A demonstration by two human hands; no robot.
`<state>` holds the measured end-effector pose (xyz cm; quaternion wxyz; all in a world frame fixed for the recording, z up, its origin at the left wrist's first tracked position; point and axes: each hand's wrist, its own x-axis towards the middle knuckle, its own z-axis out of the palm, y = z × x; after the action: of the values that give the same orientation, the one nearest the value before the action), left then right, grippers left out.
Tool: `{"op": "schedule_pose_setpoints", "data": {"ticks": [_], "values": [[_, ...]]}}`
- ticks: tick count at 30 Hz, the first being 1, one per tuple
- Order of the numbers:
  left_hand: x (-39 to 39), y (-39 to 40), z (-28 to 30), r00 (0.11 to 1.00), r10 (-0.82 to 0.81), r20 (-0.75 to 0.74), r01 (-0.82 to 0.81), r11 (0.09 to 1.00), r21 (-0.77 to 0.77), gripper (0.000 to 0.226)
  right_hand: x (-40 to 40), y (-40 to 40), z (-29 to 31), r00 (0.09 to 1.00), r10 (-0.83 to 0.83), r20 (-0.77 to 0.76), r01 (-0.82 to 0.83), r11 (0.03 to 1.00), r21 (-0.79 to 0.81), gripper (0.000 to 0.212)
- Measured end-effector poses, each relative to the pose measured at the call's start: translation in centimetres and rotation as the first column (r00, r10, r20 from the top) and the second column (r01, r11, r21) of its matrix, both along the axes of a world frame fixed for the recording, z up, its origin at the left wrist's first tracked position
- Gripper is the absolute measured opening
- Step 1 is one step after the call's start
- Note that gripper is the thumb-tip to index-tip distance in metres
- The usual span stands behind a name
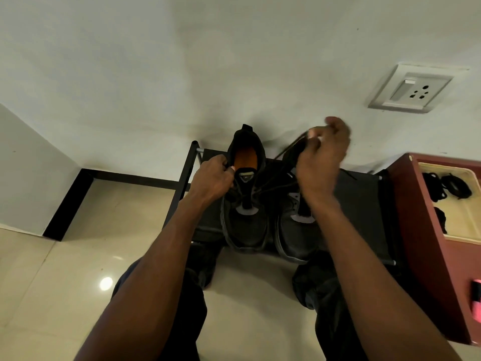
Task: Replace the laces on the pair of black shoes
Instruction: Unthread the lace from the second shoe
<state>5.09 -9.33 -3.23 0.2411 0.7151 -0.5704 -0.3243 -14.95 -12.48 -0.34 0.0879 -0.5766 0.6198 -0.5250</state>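
Two black shoes stand side by side on a low black rack [364, 201], heels toward the wall. The left shoe [246, 225] shows an orange insole. My left hand [214, 179] grips its collar beside the tongue. A black lace [279, 187] runs from this shoe's eyelets up and to the right. My right hand [324, 155], blurred and raised above the right shoe [292, 235], pinches that lace. My right wrist hides most of the right shoe's upper.
A maroon cabinet [421, 230] stands at the right, holding a cream tray [458, 225] with coiled black laces [453, 188]. A pink object [476, 300] lies on the cabinet's near edge. A wall socket [411, 89] sits above. My knees are below the rack on the tiled floor.
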Motion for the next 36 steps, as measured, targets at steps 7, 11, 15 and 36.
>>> {"op": "schedule_pose_setpoints", "data": {"ticks": [7, 11, 15, 36], "values": [[-0.3, -0.1, -0.2, 1.0, 0.023, 0.022, -0.023, 1.0, 0.006, 0.016, -1.4, 0.3, -0.6, 0.956, -0.283, -0.073, 0.291, 0.945, 0.153, 0.04], [-0.9, 0.3, -0.3, 0.99, 0.07, 0.122, -0.066, 0.997, -0.034, 0.023, 2.4, 2.3, -2.0, 0.962, 0.128, -0.239, -0.078, 0.975, 0.208, 0.038], [-2.3, 1.2, -0.2, 0.958, 0.112, 0.263, -0.083, 0.989, -0.12, 0.032, 4.9, 3.5, -2.9, 0.898, 0.332, -0.29, -0.175, 0.872, 0.457, 0.061], [-2.5, 1.5, -0.8, 0.923, -0.339, 0.183, 0.327, 0.94, 0.093, 0.022, 1.5, 1.1, -4.7, 0.875, 0.484, 0.001, -0.396, 0.714, 0.577, 0.016]]}}
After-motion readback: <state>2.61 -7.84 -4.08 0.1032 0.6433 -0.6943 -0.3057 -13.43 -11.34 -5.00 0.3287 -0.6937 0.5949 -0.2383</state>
